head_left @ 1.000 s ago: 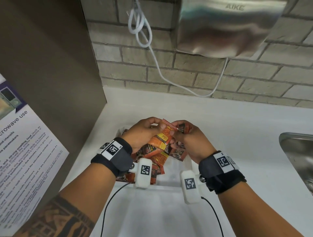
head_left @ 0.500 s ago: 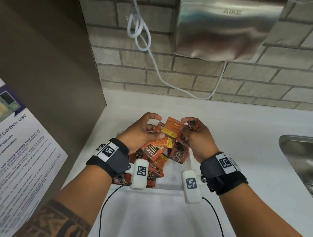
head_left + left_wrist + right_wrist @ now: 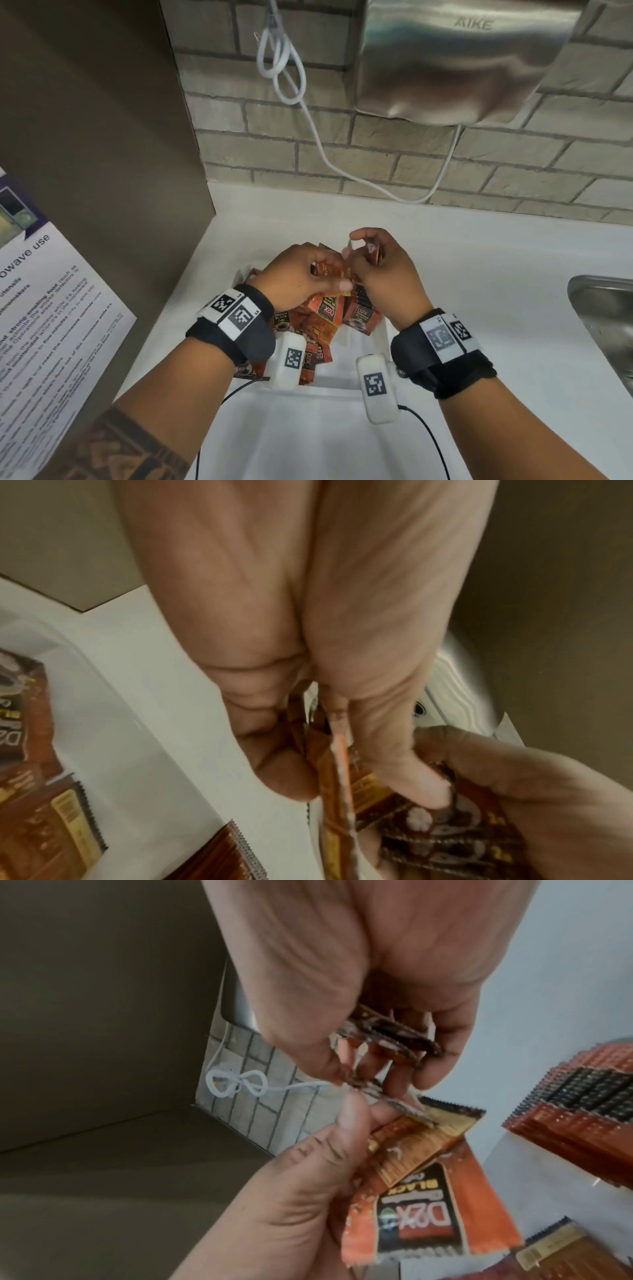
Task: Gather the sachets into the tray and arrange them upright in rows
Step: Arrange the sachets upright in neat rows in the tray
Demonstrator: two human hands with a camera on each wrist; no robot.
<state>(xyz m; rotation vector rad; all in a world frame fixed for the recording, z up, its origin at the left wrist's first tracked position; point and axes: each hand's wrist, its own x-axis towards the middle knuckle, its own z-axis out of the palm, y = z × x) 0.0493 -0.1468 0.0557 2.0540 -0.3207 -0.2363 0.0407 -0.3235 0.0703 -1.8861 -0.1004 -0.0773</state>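
Orange-brown sachets (image 3: 325, 308) heaped loose in clear tray (image 3: 346, 383) on white counter (image 3: 479, 274); one neat upright row (image 3: 363, 301) at tray's right side. Few sachets (image 3: 387, 1034) clamped edge-on in right hand (image 3: 383, 270), fingers curled round them, above pile. Another sachet (image 3: 418, 1204) pinched by left hand (image 3: 294, 274), thumb and fingers closed on it, touching right hand's fingertips. Steel hand dryer (image 3: 459, 61) and looped white cord (image 3: 284, 68) on brick wall behind. Sink edge (image 3: 603, 329) far right. Printed notice (image 3: 44, 308) on left panel.
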